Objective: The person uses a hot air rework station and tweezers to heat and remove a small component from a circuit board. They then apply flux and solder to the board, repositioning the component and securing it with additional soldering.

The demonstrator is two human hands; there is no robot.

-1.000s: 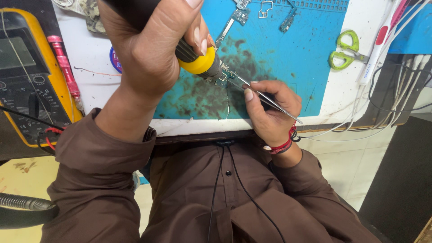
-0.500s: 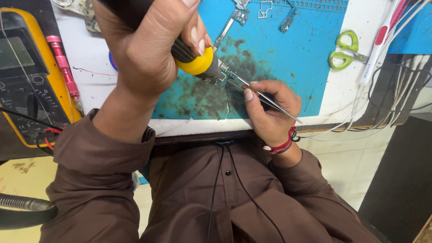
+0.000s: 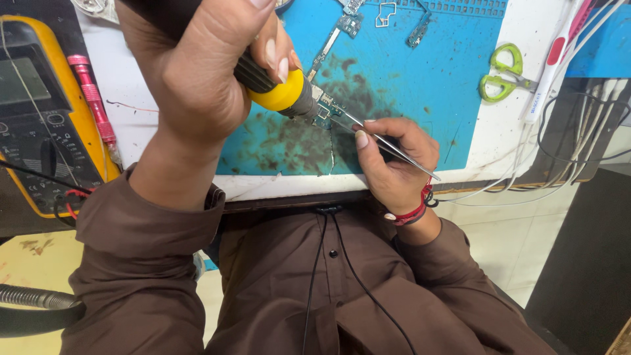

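A small green circuit board (image 3: 323,108), crowded with tiny parts and partly hidden by tools, lies on a stained blue work mat (image 3: 420,98), between the person's two hands. The metal tip of a soldering iron (image 3: 276,89), with a yellow collar and a black ribbed grip, comes down on the board from the upper left. The left hand (image 3: 204,72) is wrapped tight around that grip, fingers curled shut on it, just above and left of the board. The right hand (image 3: 394,161) rests on the mat's near edge, just right of the board, its thumb and fingers pinched together on slim metal tweezers (image 3: 384,141) whose points reach toward the board beside the iron's tip. A red thread band circles the right wrist. Dark smudges mark the mat around the board.

Beyond the hands, loose flat cable parts (image 3: 384,13) lie at the mat's far edge. Green-handled scissors (image 3: 499,72) sit well right of the right hand, off the mat on the white table. Left of the left hand lie a pink screwdriver (image 3: 92,98) and a yellow multimeter (image 3: 39,118).
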